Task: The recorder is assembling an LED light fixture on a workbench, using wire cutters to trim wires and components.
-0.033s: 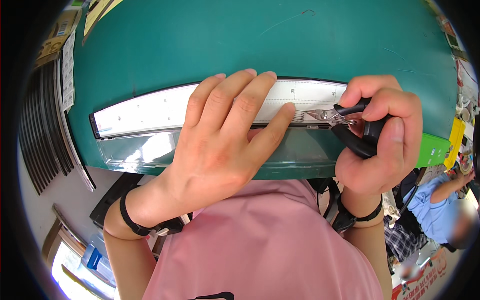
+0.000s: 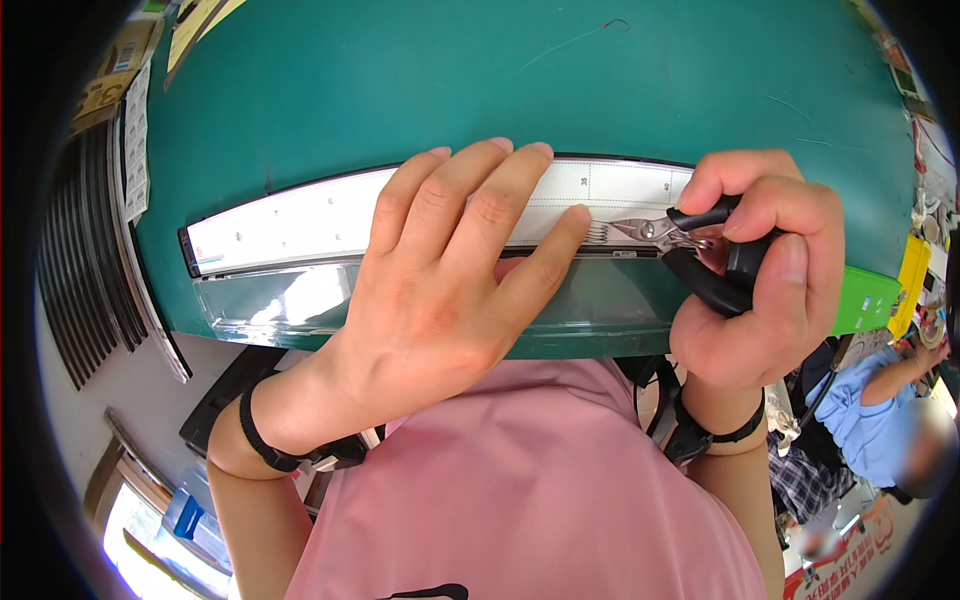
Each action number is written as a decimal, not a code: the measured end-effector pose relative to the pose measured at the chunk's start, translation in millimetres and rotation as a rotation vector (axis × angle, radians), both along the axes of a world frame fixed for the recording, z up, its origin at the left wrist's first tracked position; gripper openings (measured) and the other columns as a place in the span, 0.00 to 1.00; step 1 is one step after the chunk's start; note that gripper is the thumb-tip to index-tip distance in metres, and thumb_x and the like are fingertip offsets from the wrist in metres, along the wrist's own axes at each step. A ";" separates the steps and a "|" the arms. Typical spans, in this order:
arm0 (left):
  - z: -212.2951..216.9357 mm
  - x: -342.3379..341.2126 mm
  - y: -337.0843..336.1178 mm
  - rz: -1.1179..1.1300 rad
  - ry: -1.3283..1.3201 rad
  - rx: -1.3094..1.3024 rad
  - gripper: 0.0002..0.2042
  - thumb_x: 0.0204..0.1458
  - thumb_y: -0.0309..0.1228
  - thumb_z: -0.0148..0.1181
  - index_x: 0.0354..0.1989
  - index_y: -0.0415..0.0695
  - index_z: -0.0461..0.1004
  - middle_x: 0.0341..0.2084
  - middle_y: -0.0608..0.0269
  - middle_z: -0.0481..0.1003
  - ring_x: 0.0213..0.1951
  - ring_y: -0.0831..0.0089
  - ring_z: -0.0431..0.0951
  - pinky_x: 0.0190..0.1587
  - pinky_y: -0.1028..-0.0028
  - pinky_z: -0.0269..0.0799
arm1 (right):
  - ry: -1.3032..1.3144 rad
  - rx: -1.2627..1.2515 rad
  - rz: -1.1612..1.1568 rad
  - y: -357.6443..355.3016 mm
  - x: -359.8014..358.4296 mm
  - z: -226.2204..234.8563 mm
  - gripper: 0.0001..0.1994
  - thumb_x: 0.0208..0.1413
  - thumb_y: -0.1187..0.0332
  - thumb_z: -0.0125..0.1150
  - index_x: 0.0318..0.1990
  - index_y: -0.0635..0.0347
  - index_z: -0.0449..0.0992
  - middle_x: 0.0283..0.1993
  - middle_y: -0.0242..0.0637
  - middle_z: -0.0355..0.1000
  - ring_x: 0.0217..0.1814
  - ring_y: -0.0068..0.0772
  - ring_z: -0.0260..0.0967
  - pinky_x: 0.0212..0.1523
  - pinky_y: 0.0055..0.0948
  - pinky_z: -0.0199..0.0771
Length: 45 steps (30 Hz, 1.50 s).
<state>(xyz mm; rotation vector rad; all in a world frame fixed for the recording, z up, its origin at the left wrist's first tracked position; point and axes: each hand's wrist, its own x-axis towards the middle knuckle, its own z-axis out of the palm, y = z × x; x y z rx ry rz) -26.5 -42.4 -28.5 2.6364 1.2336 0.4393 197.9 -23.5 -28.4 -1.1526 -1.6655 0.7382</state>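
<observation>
A long, shallow black case (image 2: 188, 252) lies near the table's front edge, its clear lid (image 2: 250, 312) folded toward me. White paper with printed scale marks (image 2: 625, 180) lines it. My left hand (image 2: 430, 270) rests palm down across the case, fingers stretched out, three tips at the far rim. Its index fingertip touches down beside a small coil spring (image 2: 597, 233); the thumb is mostly hidden. In my right hand (image 2: 790, 260) are small black-handled pliers (image 2: 715, 285), fingers wrapped round the grips. Their pointed tip sits just right of the spring; whether it pinches anything is too small to tell.
On the green table (image 2: 400, 80) lies a fish hook with line (image 2: 618, 24) at the far side. A bright green box (image 2: 865, 300) stands at right, near a yellow strip (image 2: 910, 285). Dark rods (image 2: 90, 250) line the left. Another person in blue (image 2: 860, 410) sits at right.
</observation>
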 end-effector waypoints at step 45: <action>19.4 -15.0 12.5 -0.023 -0.053 -0.064 0.27 0.41 0.19 0.70 0.56 0.38 0.79 0.59 0.45 0.73 0.58 0.47 0.74 0.61 0.49 0.71 | -0.038 0.111 0.137 -12.0 13.6 29.2 0.21 0.73 0.53 0.45 0.43 0.67 0.68 0.40 0.57 0.73 0.37 0.41 0.71 0.40 0.36 0.74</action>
